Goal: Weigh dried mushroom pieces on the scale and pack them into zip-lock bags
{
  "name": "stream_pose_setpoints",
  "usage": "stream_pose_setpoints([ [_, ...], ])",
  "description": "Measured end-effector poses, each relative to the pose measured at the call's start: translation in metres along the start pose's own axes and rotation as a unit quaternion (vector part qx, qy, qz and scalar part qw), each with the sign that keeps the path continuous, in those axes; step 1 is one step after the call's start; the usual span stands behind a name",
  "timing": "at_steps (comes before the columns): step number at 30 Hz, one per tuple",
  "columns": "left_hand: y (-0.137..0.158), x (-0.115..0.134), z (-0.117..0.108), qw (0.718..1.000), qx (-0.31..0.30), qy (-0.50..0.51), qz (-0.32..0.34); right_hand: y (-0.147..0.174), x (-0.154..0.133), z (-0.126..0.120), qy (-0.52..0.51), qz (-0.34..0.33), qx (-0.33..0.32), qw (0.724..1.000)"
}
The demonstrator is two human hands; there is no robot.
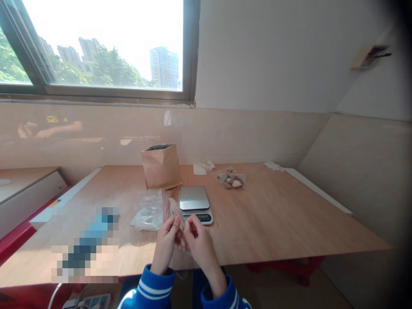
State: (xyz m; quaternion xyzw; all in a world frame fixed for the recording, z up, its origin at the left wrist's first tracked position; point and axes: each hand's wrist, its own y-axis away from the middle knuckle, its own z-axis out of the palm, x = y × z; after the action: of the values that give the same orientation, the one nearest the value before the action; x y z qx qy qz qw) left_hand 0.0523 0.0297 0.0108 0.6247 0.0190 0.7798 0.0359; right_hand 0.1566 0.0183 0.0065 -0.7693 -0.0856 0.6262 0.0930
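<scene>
Both hands meet at the table's front edge, pinching a clear zip-lock bag (pixel 174 207) with a reddish seal strip. My left hand (pixel 167 234) grips its left side, fingers curled. On the other side, my right hand (pixel 198 237) pinches the bag near the strip. Just beyond the hands sits a digital kitchen scale (pixel 194 198) with a bare metal plate and a dark display, partly covered by my right fingers. A stack of clear zip-lock bags (pixel 148 211) lies flat to the left of the scale.
An upright brown paper pouch (pixel 162 167) with its top open stands behind the bags. Filled bags of stones or dried pieces (pixel 233 180) lie right of the scale. Crumpled tissue (pixel 273 166) and white paper (pixel 199 170) rest along the back. A pixelated patch (pixel 88 240) covers something at left.
</scene>
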Motion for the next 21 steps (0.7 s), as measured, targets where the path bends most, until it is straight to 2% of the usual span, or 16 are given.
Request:
stream_pose_setpoints([
  [5,0.001,0.002,0.002,0.994,0.033,-0.084,0.063,-0.003,0.002,0.003,0.012,-0.011,0.074,0.997],
  [10,0.007,0.011,-0.010,0.970,0.132,-0.179,0.096,-0.009,0.010,-0.029,-0.006,-0.028,0.242,0.970],
  [12,0.005,0.013,-0.016,0.973,0.109,-0.183,0.084,-0.009,0.009,-0.039,-0.042,-0.025,0.251,0.967],
  [14,0.002,0.012,-0.020,0.985,0.069,-0.144,0.062,-0.007,0.004,-0.042,-0.079,-0.024,0.238,0.968],
  [17,-0.004,0.006,-0.020,0.998,0.059,-0.016,0.024,-0.003,-0.006,-0.034,-0.131,-0.017,0.220,0.966],
  [21,-0.007,-0.010,-0.006,0.984,0.073,0.163,0.023,0.000,-0.017,-0.021,-0.195,-0.021,0.196,0.961],
])
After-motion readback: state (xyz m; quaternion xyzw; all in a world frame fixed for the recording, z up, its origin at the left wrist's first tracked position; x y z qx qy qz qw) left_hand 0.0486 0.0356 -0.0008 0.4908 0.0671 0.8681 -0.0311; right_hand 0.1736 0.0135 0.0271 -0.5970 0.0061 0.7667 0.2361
